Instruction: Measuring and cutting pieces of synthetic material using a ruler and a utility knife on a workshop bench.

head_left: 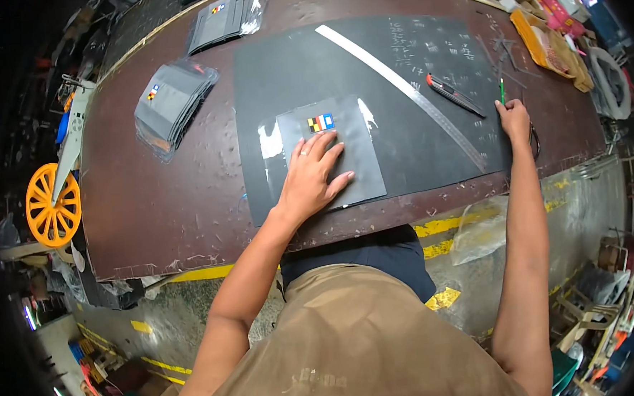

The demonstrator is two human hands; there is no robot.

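Observation:
My left hand lies flat, fingers spread, on a grey square sheet that carries a small coloured label. The sheet rests on clear plastic on top of a large black mat. My right hand is at the mat's right edge, closed around a thin green pencil that points away from me. A long metal ruler lies diagonally across the mat. A red and black utility knife lies just right of the ruler.
Two stacks of bagged grey sheets lie on the brown table at the left and back. A yellow tray and clutter fill the back right corner. An orange wheel hangs off the left edge.

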